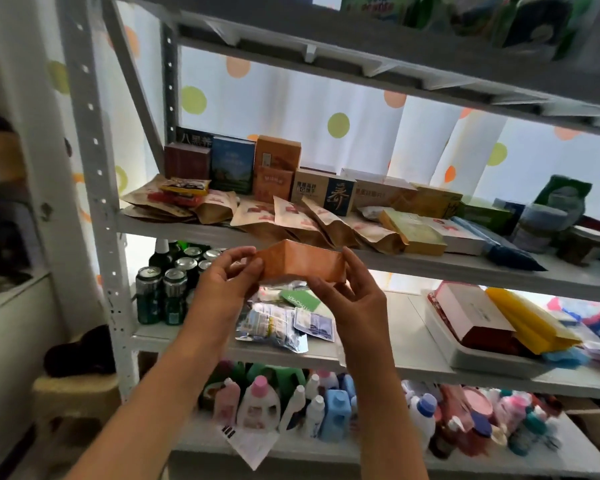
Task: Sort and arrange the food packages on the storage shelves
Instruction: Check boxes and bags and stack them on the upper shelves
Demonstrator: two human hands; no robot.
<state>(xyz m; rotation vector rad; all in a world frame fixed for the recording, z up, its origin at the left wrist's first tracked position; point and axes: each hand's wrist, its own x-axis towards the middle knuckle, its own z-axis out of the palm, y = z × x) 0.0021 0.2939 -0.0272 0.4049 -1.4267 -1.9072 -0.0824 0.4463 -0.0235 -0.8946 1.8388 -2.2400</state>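
Observation:
Both my hands hold a small orange-brown paper packet (302,262) in front of the shelf's front edge. My left hand (227,278) pinches its left end and my right hand (347,292) pinches its right end. Behind it, on the middle shelf (194,230), several brown paper pouches (291,220) lie overlapping. Upright boxes (278,168) stand in a row at the back of that shelf. On the shelf below, clear and foil sachets (274,323) lie in a loose pile, partly hidden by my hands.
Green drink cans (163,292) stand at the left of the lower shelf. A white tray (465,351) holding a red-white box and a yellow bag sits at its right. Bottles (326,407) crowd the bottom shelf. A grey upright post (94,161) runs down the left.

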